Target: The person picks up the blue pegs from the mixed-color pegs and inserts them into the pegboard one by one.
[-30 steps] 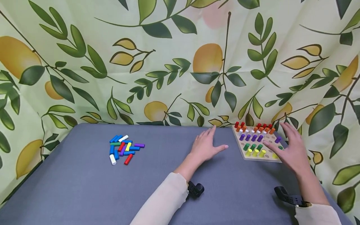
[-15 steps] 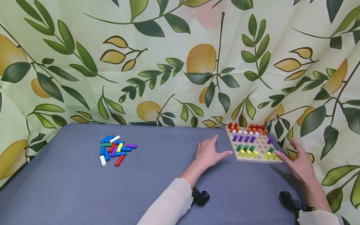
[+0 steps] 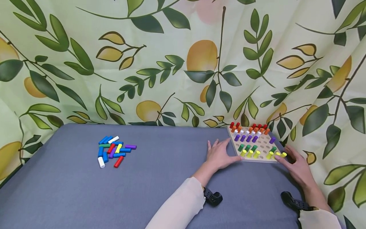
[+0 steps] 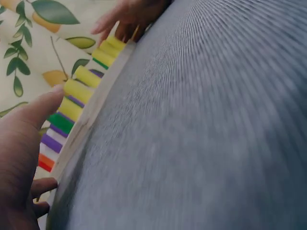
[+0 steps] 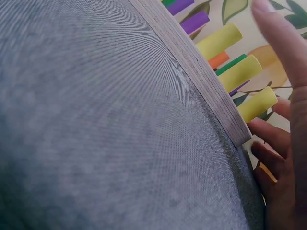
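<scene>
A light wooden pegboard (image 3: 262, 149) stands at the back right of the table, with rows of red, orange, white, purple, green and yellow pegs upright in its holes. My left hand (image 3: 218, 156) is at the board's left side, fingers spread along that edge and thumb by the front left corner. At the opposite side is my right hand (image 3: 298, 167), its fingers by the right edge and its thumb near the front yellow pegs (image 5: 240, 74). In the right wrist view the fingertips meet the board's corner, while the thumb stays apart above. Neither hand grips a peg.
Loose pegs lie in a pile on the left of the grey table (image 3: 160, 184), among them a red peg (image 3: 118, 161), a white peg (image 3: 101, 162) and several blue ones. A leaf-and-fruit patterned curtain (image 3: 171, 105) hangs behind the table and along the right.
My left hand has moved right to the board's left edge. The right hand has come down from over the board to its right side. The head view has shifted slightly.
</scene>
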Tool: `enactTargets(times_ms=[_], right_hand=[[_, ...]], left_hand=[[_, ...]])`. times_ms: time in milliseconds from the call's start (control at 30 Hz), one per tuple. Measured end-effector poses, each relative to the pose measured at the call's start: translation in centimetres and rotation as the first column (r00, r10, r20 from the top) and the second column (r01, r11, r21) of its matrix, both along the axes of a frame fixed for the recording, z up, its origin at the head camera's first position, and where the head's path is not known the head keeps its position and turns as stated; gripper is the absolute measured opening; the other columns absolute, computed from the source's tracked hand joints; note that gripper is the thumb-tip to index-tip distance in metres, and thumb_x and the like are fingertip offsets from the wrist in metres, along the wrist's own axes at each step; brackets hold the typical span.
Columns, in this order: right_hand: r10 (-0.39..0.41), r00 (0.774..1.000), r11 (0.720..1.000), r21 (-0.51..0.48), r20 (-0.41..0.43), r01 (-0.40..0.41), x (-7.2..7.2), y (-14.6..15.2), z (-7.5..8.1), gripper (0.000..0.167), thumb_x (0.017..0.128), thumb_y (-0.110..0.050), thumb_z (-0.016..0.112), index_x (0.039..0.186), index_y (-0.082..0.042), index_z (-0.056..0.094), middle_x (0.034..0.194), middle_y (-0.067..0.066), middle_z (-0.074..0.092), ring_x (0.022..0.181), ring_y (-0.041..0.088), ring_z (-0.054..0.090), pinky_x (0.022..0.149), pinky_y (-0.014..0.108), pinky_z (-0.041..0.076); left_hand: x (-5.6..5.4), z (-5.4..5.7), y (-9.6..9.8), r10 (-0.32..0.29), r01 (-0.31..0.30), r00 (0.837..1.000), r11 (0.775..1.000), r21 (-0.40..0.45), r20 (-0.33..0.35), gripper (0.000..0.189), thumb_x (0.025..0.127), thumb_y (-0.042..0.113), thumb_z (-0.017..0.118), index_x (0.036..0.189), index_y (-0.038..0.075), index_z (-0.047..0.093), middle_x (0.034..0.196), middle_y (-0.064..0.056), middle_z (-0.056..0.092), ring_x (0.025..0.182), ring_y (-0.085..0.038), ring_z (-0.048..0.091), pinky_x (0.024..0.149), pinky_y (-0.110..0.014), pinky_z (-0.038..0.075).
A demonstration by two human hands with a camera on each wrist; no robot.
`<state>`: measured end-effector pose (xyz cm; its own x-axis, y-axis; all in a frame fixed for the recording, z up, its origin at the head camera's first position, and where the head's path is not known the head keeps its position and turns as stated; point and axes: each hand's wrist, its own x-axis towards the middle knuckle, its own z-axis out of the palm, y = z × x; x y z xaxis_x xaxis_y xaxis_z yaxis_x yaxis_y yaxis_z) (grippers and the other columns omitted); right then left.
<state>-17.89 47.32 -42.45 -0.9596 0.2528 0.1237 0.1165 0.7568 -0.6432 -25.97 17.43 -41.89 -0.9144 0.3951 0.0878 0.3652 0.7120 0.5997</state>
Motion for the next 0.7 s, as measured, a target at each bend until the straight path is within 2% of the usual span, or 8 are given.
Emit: enactTargets(times_ms=[200, 300, 433, 533, 700], right_hand=[[0.012, 0.998, 0.997, 0.078, 0.069, -0.017, -0.2, -0.2, -0.1, 0.096, 0.095, -0.051, 0.061, 0.159, 0.004, 0.016, 0.151, 0.043, 0.032, 0.135, 0.061, 0.033, 0.101, 0.075, 0.031], [0.014, 0.995, 0.994, 0.103, 0.096, -0.024, -0.3, -0.5, -0.3, 0.096, 0.093, -0.053, 0.065, 0.158, 0.004, 0.022, 0.15, 0.042, 0.034, 0.133, 0.058, 0.036, 0.1, 0.072, 0.033], [-0.006, 0.995, 0.994, 0.11, 0.103, -0.006, -0.1, -0.8, -0.2, 0.094, 0.092, -0.053, 0.068, 0.156, 0.003, 0.029, 0.147, 0.04, 0.04, 0.127, 0.053, 0.042, 0.095, 0.062, 0.037], [-0.025, 0.995, 0.995, 0.096, 0.099, 0.016, 0.1, -0.8, 0.0, 0.092, 0.091, -0.053, 0.07, 0.155, 0.003, 0.033, 0.146, 0.039, 0.043, 0.123, 0.05, 0.044, 0.091, 0.055, 0.037], [-0.035, 0.993, 0.997, 0.071, 0.112, 0.027, 0.0, -0.7, 0.1, 0.091, 0.09, -0.055, 0.07, 0.153, 0.001, 0.038, 0.149, 0.04, 0.039, 0.127, 0.05, 0.041, 0.091, 0.057, 0.038]], left_hand=[[-0.1, -0.4, 1.1, -0.051, 0.047, 0.998, 0.995, -0.092, -0.042, 0.101, 0.074, 0.077, 0.071, 0.158, 0.035, 0.033, 0.159, 0.005, 0.045, 0.155, -0.028, 0.03, 0.128, -0.059, 0.007], [-0.3, -0.7, 1.2, -0.065, 0.054, 0.996, 0.987, -0.149, -0.067, 0.097, 0.074, 0.081, 0.066, 0.156, 0.037, 0.037, 0.161, 0.005, 0.042, 0.155, -0.028, 0.028, 0.127, -0.059, 0.008], [-0.5, -0.8, 1.3, -0.085, 0.064, 0.992, 0.976, -0.207, -0.095, 0.089, 0.078, 0.082, 0.061, 0.153, 0.039, 0.041, 0.161, 0.007, 0.041, 0.156, -0.028, 0.026, 0.128, -0.058, 0.009], [-0.5, -0.9, 1.4, -0.091, 0.067, 0.991, 0.973, -0.22, -0.1, 0.085, 0.081, 0.079, 0.061, 0.153, 0.039, 0.042, 0.161, 0.01, 0.042, 0.157, -0.026, 0.025, 0.128, -0.056, 0.009], [-0.5, -1.2, 1.4, -0.09, 0.064, 0.991, 0.97, -0.236, -0.102, 0.081, 0.085, 0.074, 0.061, 0.155, 0.037, 0.04, 0.159, 0.013, 0.043, 0.156, -0.022, 0.026, 0.128, -0.054, 0.01]])
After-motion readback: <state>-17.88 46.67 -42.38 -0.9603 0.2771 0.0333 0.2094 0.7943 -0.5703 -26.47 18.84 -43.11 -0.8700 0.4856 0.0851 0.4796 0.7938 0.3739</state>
